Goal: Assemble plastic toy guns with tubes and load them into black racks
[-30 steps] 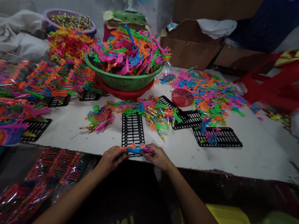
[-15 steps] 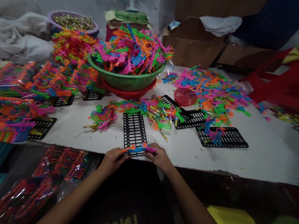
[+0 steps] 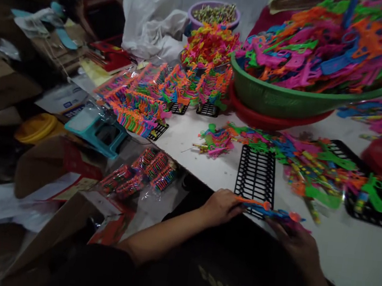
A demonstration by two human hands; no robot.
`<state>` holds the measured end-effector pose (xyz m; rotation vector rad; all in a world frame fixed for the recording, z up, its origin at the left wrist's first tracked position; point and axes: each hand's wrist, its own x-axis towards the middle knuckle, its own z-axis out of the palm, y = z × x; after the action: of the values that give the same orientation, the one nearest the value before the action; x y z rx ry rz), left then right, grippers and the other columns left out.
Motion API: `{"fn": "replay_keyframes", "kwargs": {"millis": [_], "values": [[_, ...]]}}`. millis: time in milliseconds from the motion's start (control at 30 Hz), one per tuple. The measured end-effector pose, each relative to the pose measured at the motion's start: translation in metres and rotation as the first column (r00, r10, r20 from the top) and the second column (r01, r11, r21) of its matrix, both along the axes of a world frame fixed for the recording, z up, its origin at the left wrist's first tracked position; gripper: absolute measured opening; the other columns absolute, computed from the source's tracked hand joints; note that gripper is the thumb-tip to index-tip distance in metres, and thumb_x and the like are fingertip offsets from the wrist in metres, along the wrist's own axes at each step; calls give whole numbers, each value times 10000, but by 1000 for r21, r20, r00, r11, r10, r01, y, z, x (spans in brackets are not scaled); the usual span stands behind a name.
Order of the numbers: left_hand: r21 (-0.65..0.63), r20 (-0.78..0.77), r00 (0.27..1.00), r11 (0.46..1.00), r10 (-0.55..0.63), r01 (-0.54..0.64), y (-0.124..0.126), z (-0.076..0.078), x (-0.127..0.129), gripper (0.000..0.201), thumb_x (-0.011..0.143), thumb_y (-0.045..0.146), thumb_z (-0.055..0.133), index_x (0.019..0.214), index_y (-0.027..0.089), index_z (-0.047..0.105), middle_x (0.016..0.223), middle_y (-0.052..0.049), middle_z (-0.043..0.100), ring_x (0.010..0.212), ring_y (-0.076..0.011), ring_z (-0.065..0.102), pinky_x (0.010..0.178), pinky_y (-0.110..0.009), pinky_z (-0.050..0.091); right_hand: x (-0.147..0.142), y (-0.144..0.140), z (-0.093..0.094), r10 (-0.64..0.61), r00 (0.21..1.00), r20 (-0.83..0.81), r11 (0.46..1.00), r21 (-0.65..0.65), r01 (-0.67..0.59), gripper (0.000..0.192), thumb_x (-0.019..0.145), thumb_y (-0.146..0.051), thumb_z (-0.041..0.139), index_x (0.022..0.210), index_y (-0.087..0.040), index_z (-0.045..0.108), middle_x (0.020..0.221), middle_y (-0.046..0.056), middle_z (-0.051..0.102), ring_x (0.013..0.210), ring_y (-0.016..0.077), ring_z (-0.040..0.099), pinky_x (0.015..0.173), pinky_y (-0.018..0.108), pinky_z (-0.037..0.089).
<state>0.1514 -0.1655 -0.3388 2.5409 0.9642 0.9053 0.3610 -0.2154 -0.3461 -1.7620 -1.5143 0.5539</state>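
My left hand point(image 3: 221, 207) is closed on the end of an orange plastic toy gun point(image 3: 250, 201). My right hand point(image 3: 298, 245), darker and blurred, grips the pink and blue toy guns point(image 3: 281, 213) at their other end. These toys lie across the near end of a black plastic rack point(image 3: 256, 177) on the table's front edge. Beyond and to the right of the rack lies a loose heap of coloured toy guns point(image 3: 279, 145), mixed with small yellow-striped pieces point(image 3: 311, 167). Left of the rack is a small pile of toys point(image 3: 215, 141).
A green basin point(image 3: 294, 104) heaped with toy guns stands in a red basin point(image 3: 265, 117). Filled racks in clear film point(image 3: 140, 106) line the table's left side. A turquoise stool point(image 3: 97, 128) and packed bundles point(image 3: 154, 168) are below. Another black rack point(image 3: 375, 203) lies right.
My view has swung left and come closer to the table, so the stool and boxes now show. Both hands still hold the toys over the rack's near end.
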Motion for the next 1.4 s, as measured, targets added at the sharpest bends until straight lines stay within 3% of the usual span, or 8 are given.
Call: {"fn": "replay_keyframes", "kwargs": {"millis": [200, 333, 533, 800, 1033, 1233, 1400], "values": [[-22, 73, 997, 1000, -4, 6, 3, 1, -2, 297, 865, 350, 403, 970, 139, 584, 733, -68, 638, 707, -160, 565, 660, -290, 449, -1, 2, -1, -37, 998, -51, 997, -72, 34, 442, 603, -627, 542, 697, -215, 669, 639, 47, 630, 587, 226, 594, 531, 320, 471], [-40, 116, 992, 999, 41, -37, 4, 7, -5, 276, 852, 365, 432, 937, 157, 592, 791, -68, 652, 758, -149, 590, 693, -265, 485, -6, 3, 2, 16, 993, -120, 1000, 13, -15, 355, 662, -541, 558, 682, -203, 665, 671, 54, 626, 621, 210, 592, 581, 312, 483], [-88, 144, 989, 996, -17, 30, 12, 9, -4, 204, 830, 323, 486, 867, 156, 597, 803, -61, 648, 769, -154, 597, 714, -279, 492, -5, 3, 6, 125, 974, -187, 986, 128, -102, 225, 758, -396, 566, 732, -192, 656, 720, 40, 605, 697, 170, 575, 669, 287, 472], [-190, 58, 998, 982, 24, -13, 18, 14, -4, 253, 791, 399, 523, 766, 171, 630, 663, -17, 635, 593, -129, 589, 565, -227, 470, 2, 1, 2, 155, 945, -287, 968, 235, -87, 78, 744, -246, 629, 795, -196, 660, 779, 22, 609, 749, 140, 565, 717, 258, 457], [-337, -4, 997, 939, 72, -69, 23, 15, -5, 241, 757, 421, 544, 785, 204, 646, 708, 17, 672, 622, -132, 605, 584, -217, 469, 6, 0, -9, 166, 938, -304, 964, 249, -90, 108, 746, -252, 636, 843, -215, 665, 820, 21, 617, 794, 146, 575, 738, 266, 464], [-299, -38, 995, 949, 95, -102, 17, 18, -3, 268, 766, 421, 538, 844, 185, 640, 736, -4, 679, 625, -140, 616, 590, -230, 478, 6, 0, -9, 173, 929, -327, 959, 272, -83, 144, 735, -237, 651, 877, -223, 667, 830, 18, 625, 799, 145, 576, 745, 261, 460], [-127, -64, 991, 984, 119, -126, 10, 12, -1, 250, 788, 412, 517, 818, 188, 625, 745, -25, 662, 666, -154, 616, 608, -251, 482, 5, -1, -8, 158, 935, -318, 962, 261, -74, 142, 743, -272, 644, 878, -238, 671, 819, 15, 622, 790, 150, 576, 737, 270, 461]]}}
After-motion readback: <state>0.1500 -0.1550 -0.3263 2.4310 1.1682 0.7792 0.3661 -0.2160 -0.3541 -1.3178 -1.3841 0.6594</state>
